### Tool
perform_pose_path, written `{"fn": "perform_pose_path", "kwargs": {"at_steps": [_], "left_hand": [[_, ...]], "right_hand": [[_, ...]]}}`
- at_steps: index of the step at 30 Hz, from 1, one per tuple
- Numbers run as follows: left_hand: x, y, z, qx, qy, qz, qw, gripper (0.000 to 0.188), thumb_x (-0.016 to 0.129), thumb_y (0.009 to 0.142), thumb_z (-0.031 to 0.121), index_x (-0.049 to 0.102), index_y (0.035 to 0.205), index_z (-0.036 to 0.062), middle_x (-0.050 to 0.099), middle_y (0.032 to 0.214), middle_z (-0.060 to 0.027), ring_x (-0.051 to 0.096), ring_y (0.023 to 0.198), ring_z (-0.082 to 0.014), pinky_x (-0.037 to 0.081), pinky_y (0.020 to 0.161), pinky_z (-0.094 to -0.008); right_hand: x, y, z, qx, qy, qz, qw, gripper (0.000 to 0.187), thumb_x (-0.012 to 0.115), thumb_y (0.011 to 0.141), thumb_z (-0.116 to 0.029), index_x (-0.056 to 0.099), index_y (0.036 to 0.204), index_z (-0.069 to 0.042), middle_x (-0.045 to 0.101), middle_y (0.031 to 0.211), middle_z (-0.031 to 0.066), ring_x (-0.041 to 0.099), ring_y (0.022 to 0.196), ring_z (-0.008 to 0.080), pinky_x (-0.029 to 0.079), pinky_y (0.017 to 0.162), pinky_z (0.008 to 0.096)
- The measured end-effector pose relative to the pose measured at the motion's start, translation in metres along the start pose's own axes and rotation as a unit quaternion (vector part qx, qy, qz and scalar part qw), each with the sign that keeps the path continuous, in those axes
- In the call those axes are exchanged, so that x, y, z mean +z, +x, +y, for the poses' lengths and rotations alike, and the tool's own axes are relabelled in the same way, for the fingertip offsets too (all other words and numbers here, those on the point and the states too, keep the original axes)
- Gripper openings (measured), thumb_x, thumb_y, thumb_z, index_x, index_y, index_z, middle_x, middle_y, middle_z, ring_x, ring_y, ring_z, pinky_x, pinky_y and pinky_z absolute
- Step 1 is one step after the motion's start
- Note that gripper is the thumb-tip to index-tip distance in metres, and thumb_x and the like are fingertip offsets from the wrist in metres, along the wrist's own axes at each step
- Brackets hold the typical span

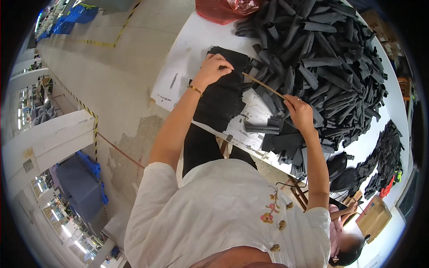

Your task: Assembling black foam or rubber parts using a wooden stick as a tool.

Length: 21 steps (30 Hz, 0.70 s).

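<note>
My left hand (216, 69) is over overlapping black fabric pieces (220, 100) laid flat near the table's front edge. Its thumb and forefinger are pinched together, and I cannot make out what is between them. My right hand (299, 111) grips the near end of a thin wooden stick (263, 85). The stick slants up and left, its far tip close to the right side of the black pieces. Just beyond it lies a big heap of rolled black fabric tubes (321, 67).
A red plastic bag (223, 11) lies at the table's (178, 67) far side. More black items (380, 156) are piled at the right, near a seated co-worker (344, 232) and a cardboard box (374, 219). Grey fabric (78, 183) stands in a stack across the aisle on the left.
</note>
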<state>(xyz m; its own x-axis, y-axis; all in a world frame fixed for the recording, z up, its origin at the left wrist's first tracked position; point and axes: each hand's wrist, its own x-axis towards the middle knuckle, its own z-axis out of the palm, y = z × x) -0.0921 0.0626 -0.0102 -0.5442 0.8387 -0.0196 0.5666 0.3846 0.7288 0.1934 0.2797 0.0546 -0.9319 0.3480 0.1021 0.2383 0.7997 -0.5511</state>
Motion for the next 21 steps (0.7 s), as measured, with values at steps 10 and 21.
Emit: {"fn": "perform_pose_path", "kwargs": {"at_steps": [10,21], "left_hand": [[0.015,-0.011,0.05,0.046,0.035,0.019,0.998,0.01,0.073,0.077,0.023,0.073,0.087,0.0222,0.057,0.094,0.0027,0.048,0.103,-0.023,0.038,0.09,-0.0391],[0.006,-0.014,0.044,0.018,-0.001,0.004,1.0,0.009,0.072,0.076,0.025,0.074,0.084,0.0234,0.059,0.094,0.0033,0.048,0.104,-0.0239,0.037,0.09,-0.042]], "right_hand": [[0.004,-0.005,-0.011,0.03,0.01,-0.001,0.999,0.018,0.063,0.086,-0.011,0.067,0.101,-0.004,0.068,0.093,0.0135,0.065,0.083,0.0322,0.051,0.071,0.0344],[-0.04,-0.04,-0.016,0.046,0.011,-0.019,0.999,0.019,0.065,0.084,-0.01,0.068,0.102,-0.003,0.068,0.085,0.0136,0.064,0.068,0.0273,0.049,0.062,0.0322]]}}
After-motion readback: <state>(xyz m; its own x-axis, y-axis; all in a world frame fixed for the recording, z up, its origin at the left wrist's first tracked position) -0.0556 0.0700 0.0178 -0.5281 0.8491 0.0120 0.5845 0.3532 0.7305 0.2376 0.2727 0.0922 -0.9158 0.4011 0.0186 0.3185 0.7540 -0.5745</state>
